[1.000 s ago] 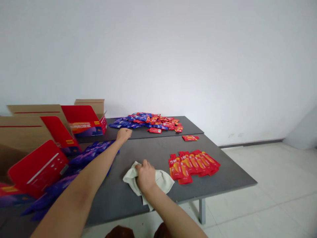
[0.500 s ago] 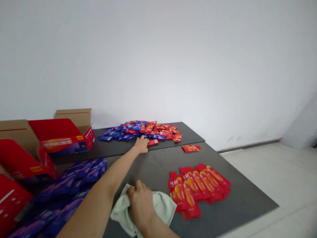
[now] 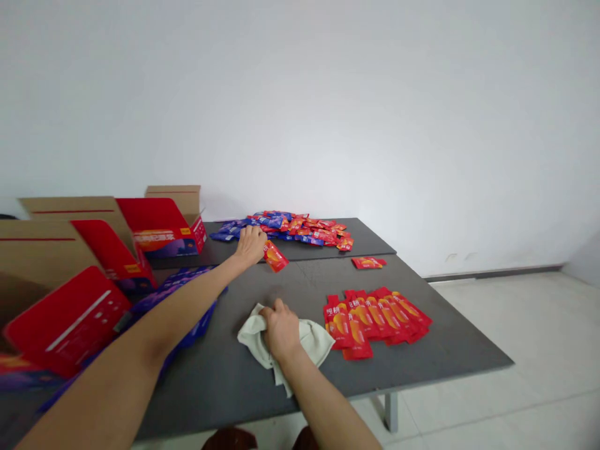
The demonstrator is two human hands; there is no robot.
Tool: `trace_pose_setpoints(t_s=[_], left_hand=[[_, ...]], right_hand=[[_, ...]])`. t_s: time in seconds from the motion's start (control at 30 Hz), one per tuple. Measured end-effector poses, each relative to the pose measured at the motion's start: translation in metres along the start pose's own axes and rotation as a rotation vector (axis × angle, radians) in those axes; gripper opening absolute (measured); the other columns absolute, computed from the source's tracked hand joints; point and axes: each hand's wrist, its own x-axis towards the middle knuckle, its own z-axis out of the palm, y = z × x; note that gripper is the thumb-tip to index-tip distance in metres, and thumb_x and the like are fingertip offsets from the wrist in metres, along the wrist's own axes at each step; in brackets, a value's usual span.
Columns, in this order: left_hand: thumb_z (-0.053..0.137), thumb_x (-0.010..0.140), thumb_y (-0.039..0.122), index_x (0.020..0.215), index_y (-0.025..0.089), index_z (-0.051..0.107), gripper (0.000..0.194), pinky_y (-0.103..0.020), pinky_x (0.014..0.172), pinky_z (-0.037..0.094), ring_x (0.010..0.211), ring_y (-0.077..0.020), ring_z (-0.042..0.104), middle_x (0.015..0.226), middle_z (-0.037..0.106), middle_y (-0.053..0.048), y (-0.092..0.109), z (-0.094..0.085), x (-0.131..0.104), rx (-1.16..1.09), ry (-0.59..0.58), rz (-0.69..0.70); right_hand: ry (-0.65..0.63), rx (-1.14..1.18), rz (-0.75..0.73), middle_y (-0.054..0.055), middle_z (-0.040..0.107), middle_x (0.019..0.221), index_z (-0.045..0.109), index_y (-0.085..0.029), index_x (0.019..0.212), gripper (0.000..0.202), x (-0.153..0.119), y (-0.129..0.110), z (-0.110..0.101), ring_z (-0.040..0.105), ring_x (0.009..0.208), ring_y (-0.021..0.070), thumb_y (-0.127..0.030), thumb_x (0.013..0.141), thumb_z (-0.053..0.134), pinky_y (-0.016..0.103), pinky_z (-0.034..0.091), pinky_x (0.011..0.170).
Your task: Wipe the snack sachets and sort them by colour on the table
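Observation:
My left hand [image 3: 252,244] grips a red pouch [image 3: 275,257] by one end, its printed orange front showing, in front of the far pile. On the dark table, my right hand [image 3: 282,328] is closed on a pale cloth [image 3: 313,340] that lies crumpled around it. To the right of the cloth, several red pouches [image 3: 363,319] lie overlapped in a fanned row. Beyond them a single red pouch [image 3: 369,263] lies by itself. At the back is a mixed pile of blue and red pouches [image 3: 300,228].
Open red boxes [image 3: 164,237] with raised cardboard flaps stand along the left. Blue pouches [image 3: 201,325] lie beside them, partly hidden by my left forearm. The dark table [image 3: 450,359] has its right edge above a pale floor, and a white wall [image 3: 328,125] rises behind.
My left hand has drawn back from the pile's front edge and lifted a red pouch. The right hand stays on the cloth. The view has shifted, showing more boxes and the table's front edge.

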Motion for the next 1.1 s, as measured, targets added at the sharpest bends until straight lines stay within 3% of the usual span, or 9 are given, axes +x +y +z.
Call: trace_pose_setpoints(t_s=[0.13, 0.23, 0.37, 0.47, 0.63, 0.8, 0.93, 1.03, 1.1], left_hand=[[0.042, 0.085, 0.021, 0.099, 0.017, 0.062, 0.025, -0.034, 0.086, 0.038, 0.096, -0.0249, 0.055, 0.097, 0.064, -0.012, -0.024, -0.04, -0.021, -0.11, -0.251, 0.244], [0.039, 0.085, 0.019, 0.097, 0.02, 0.06, 0.024, -0.027, 0.077, 0.041, 0.085, -0.0186, 0.06, 0.092, 0.065, -0.006, -0.034, -0.051, -0.053, -0.301, -0.336, 0.353], [0.048, 0.079, 0.024, 0.099, 0.02, 0.054, 0.021, -0.025, 0.069, 0.045, 0.072, -0.0155, 0.06, 0.081, 0.065, -0.001, -0.023, -0.033, -0.101, -0.58, -0.474, 0.272], [0.057, 0.073, 0.027, 0.114, 0.018, 0.043, 0.045, -0.026, 0.063, 0.045, 0.065, -0.0163, 0.059, 0.071, 0.063, 0.003, -0.002, -0.01, -0.13, -0.602, -0.592, 0.117], [0.056, 0.078, 0.037, 0.124, 0.015, 0.039, 0.055, -0.029, 0.072, 0.045, 0.08, -0.0212, 0.065, 0.084, 0.068, -0.004, 0.013, -0.001, -0.157, -0.416, -0.299, -0.155], [0.037, 0.089, 0.051, 0.131, 0.014, 0.043, 0.057, -0.035, 0.082, 0.044, 0.095, -0.0266, 0.064, 0.097, 0.071, -0.01, 0.023, -0.045, -0.208, -0.331, 0.08, -0.271], [0.03, 0.092, 0.047, 0.121, 0.008, 0.058, 0.056, -0.044, 0.085, 0.043, 0.099, -0.0327, 0.062, 0.112, 0.066, -0.021, 0.072, -0.061, -0.255, -0.165, 0.0, -0.31], [0.038, 0.09, 0.036, 0.128, 0.004, 0.055, 0.052, -0.046, 0.1, 0.035, 0.13, -0.0367, 0.039, 0.139, 0.047, -0.022, 0.109, -0.049, -0.279, -0.125, 0.042, -0.223], [0.041, 0.086, 0.023, 0.124, 0.001, 0.057, 0.047, -0.044, 0.105, 0.031, 0.13, -0.0333, 0.04, 0.133, 0.053, -0.023, 0.121, -0.039, -0.289, -0.164, -0.003, -0.158]], right_hand=[[0.026, 0.075, -0.017, 0.006, 0.056, 0.098, 0.069, -0.028, 0.106, 0.035, -0.008, -0.001, -0.013, 0.056, 0.089, 0.018, -0.013, 0.083, 0.048, 0.027, 0.043, 0.076], [0.125, 0.192, -0.082, 0.004, 0.056, 0.096, 0.066, -0.032, 0.116, 0.045, -0.027, -0.003, -0.033, 0.054, 0.089, 0.0171, -0.01, 0.08, 0.05, 0.025, 0.04, 0.077], [0.176, 0.34, -0.134, 0.002, 0.055, 0.093, 0.065, -0.032, 0.119, 0.044, -0.061, -0.01, -0.064, 0.053, 0.085, 0.0146, -0.012, 0.083, 0.049, 0.022, 0.039, 0.074], [0.216, 0.364, -0.121, 0.002, 0.054, 0.094, 0.066, -0.032, 0.118, 0.039, -0.076, -0.014, -0.078, 0.053, 0.087, 0.0142, -0.017, 0.086, 0.05, 0.022, 0.038, 0.076], [0.215, 0.229, -0.049, 0.0, 0.053, 0.093, 0.063, -0.034, 0.12, 0.042, -0.075, -0.003, -0.067, 0.053, 0.084, 0.0129, -0.016, 0.086, 0.048, 0.021, 0.038, 0.072], [0.168, 0.12, -0.127, 0.0, 0.054, 0.094, 0.065, -0.036, 0.118, 0.043, -0.062, 0.013, -0.062, 0.054, 0.083, 0.0137, -0.014, 0.083, 0.051, 0.021, 0.039, 0.07], [0.194, 0.128, -0.199, 0.002, 0.057, 0.096, 0.066, -0.031, 0.119, 0.043, -0.04, 0.012, -0.078, 0.054, 0.084, 0.0148, -0.013, 0.083, 0.049, 0.022, 0.039, 0.073], [0.126, 0.136, -0.336, 0.004, 0.06, 0.096, 0.063, -0.028, 0.124, 0.042, -0.026, 0.006, -0.083, 0.055, 0.083, 0.0153, -0.017, 0.086, 0.048, 0.022, 0.039, 0.075], [0.034, 0.135, -0.456, 0.004, 0.063, 0.095, 0.061, -0.028, 0.126, 0.041, -0.02, 0.001, -0.077, 0.056, 0.084, 0.0151, -0.022, 0.088, 0.048, 0.022, 0.039, 0.075]])
